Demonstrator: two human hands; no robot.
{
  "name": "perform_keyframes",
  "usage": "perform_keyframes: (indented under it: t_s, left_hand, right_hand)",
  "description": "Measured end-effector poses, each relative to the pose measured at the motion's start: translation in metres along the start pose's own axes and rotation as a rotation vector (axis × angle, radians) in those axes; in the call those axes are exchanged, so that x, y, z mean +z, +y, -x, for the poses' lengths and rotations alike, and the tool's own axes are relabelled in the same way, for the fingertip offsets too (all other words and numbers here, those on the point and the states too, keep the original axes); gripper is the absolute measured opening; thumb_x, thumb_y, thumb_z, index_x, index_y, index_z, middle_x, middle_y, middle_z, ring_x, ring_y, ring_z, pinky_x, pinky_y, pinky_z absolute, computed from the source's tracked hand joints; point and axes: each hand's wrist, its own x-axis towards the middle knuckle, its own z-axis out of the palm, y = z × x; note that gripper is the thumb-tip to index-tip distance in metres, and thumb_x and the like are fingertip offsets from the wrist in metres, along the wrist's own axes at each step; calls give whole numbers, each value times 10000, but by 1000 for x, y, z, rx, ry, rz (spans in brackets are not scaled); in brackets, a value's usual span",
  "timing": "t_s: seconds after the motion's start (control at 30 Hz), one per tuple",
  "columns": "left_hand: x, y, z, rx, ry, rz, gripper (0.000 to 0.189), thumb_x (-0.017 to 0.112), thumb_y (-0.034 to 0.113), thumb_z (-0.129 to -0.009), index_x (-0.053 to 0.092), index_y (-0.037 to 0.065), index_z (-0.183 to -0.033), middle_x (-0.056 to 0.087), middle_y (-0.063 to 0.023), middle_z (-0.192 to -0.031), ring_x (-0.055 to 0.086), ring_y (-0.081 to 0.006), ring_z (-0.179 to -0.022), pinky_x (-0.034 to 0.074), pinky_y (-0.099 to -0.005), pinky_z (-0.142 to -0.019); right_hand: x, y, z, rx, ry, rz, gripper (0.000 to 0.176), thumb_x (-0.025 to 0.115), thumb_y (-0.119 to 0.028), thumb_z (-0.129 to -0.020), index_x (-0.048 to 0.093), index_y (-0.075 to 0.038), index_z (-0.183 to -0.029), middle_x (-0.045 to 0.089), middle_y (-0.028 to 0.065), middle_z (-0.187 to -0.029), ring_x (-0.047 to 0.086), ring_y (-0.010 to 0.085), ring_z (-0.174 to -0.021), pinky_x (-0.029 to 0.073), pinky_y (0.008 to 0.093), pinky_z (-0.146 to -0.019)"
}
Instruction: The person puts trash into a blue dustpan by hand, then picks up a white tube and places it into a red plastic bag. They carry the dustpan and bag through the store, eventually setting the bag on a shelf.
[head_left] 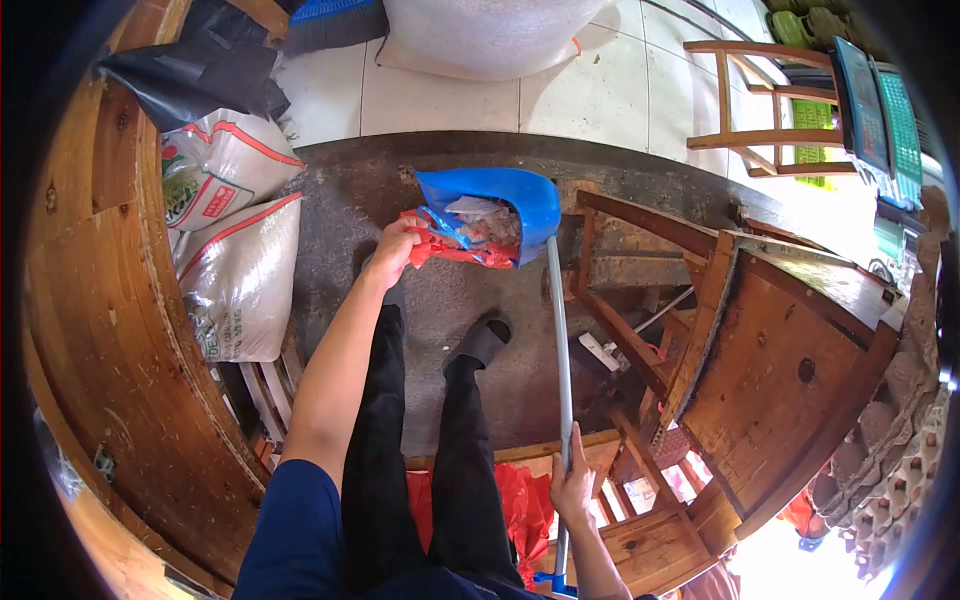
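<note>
Head: left grip (398, 247), ten o'clock, grasps red plastic (482, 257), perhaps steadying the dustpan (541, 205); right grip (572, 490), five o'clock, clasps its pole (562, 350).

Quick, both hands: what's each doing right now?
Left hand: closed, pinching the red plastic at the blue dustpan.
Right hand: closed around the grey handle, index finger extended along it.

Lettering on the sacks (245, 270) is too small to read surely.
</note>
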Motion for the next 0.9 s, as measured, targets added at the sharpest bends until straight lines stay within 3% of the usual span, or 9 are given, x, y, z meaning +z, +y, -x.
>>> perform_keyframes:
  t_s: [0.07, 0.1, 0.17, 0.4, 0.47, 0.57, 0.6, 0.67, 0.9]
  left_hand:
    - [0, 2, 2, -1, -2, -31, 262, 414, -50, -754, 521, 63, -965, 558, -74, -848, 568, -176, -682, 476, -302, -537]
    - [0, 3, 3, -2, 0, -32, 262, 414, -50, -754, 521, 63, -965, 558, -74, -848, 568, -176, -682, 476, -302, -537]
    - [1, 5, 5, 7, -18, -60, 249, 423, -40, -749, 512, 69, -953, 555, -77, -872, 564, -171, -706, 483, -301, -569]
    - [2, -4, -4, 109, 100, 33, 266, 443, -24, -748, 493, 67, -992, 547, -78, -934, 567, -183, -841, 492, -325, -721]
    - [12, 5, 2, 121, 216, 9, 360, 456, 5, -770, 476, 45, -1128, 565, -94, -1017, 574, -199, -942, 484, -329, -803]
    - [-5, -14, -22, 150, 228, -153, 443, 487, 20, -788, 460, 32, -1229, 572, -117, -1103, 573, -200, -1005, 464, -320, -864]
    - [-3, -11, -18, 149, 228, -152, 443, 487, 20, -788, 460, 32, -1229, 572, -117, -1103, 573, -200, -1005, 464, -320, -864]
    - [0, -6, -8, 171, 141, -412, 420, 513, 11, -788, 532, 34, -1206, 590, -134, -1115, 581, -195, -991, 455, -307, -867]
    - [10, 8, 0, 312, 133, -976, 221, 561, 74, -792, 665, 29, -982, 656, -173, -959, 626, -275, -915, 468, -338, -816]
  right_hand:
    - [6, 7, -1, -55, 41, -40, 572, 496, -58, -866, 283, -36, -1396, 466, 121, -553, 415, 167, -418, 353, 309, -419]
    - [5, 6, 0, -55, 39, -41, 572, 496, -58, -866, 283, -36, -1396, 466, 121, -553, 415, 167, -418, 353, 309, -419]
    - [4, 2, 1, -19, 17, -22, 568, 488, -52, -853, 286, -17, -1383, 538, 226, -586, 564, 332, -473, 427, 381, -458]
    - [7, 6, 2, -70, 55, -41, 572, 496, -56, -853, 285, -21, -1384, 509, 198, -550, 552, 313, -454, 419, 371, -445]
    - [7, 6, 2, -18, 19, -66, 580, 511, -50, -857, 290, -36, -1393, 542, 177, -702, 438, 168, -484, 390, 303, -467]
    - [8, 6, 2, 15, 0, -74, 580, 513, -48, -854, 292, -32, -1390, 556, 192, -728, 441, 171, -491, 392, 306, -472]
    - [8, 6, 2, 16, 0, -73, 580, 513, -48, -854, 292, -32, -1390, 556, 192, -728, 441, 171, -491, 392, 306, -472]
    - [9, 5, 0, -63, 50, -79, 572, 501, -52, -853, 294, -33, -1385, 495, 188, -545, 533, 282, -440, 408, 360, -445]
    - [9, 0, -4, -37, 38, -57, 569, 506, -60, -858, 299, -48, -1388, 511, 197, -568, 541, 279, -452, 414, 354, -454]
